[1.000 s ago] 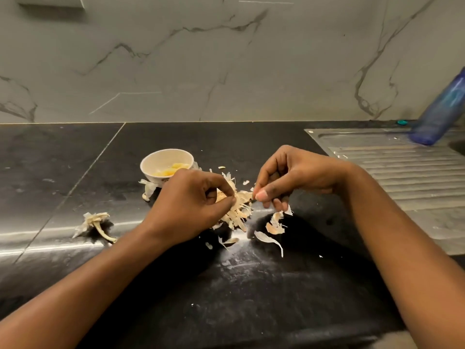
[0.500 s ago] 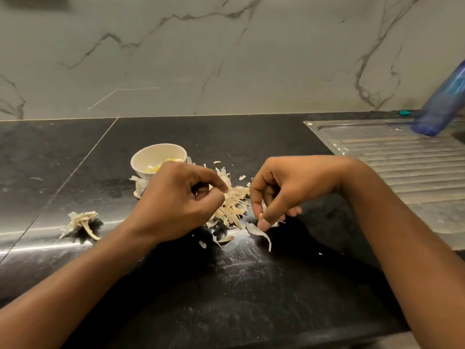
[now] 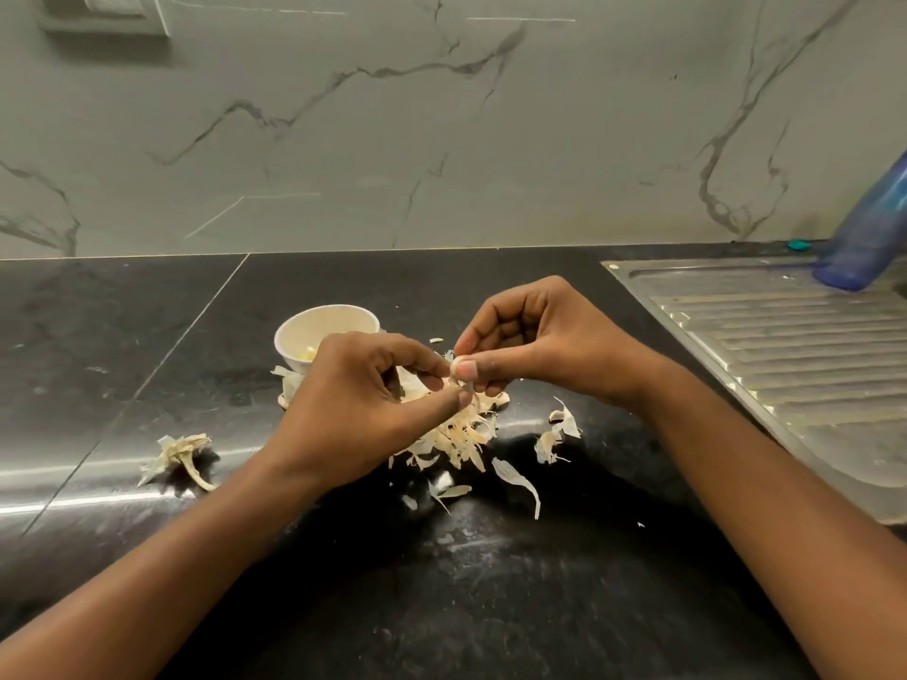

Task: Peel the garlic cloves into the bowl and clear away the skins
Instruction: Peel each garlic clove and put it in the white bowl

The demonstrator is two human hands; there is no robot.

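— While the two hands meet above the heap of peelings, which step is in hand?
— Peeling, I judge. The left hand (image 3: 353, 414) and the right hand (image 3: 545, 346) both pinch one garlic clove (image 3: 459, 370) between thumb and forefinger, their other fingers curled. It is held in the air just above the skins (image 3: 461, 439), to the right of the bowl (image 3: 294, 336).
— Is the clove bare yet?
— Too small to tell; a pale shred seems to hang from it.
— And the bowl?
— It stands on the dark surface (image 3: 491, 606) just beyond the left hand, with something yellowish inside, likely peeled cloves.
— What does the next move call for?
— Stripping off whatever skin is left, then a short reach left and far to drop the clove in. After that the heap, the strays to its right and the stalk (image 3: 179, 456) well to the left want gathering.
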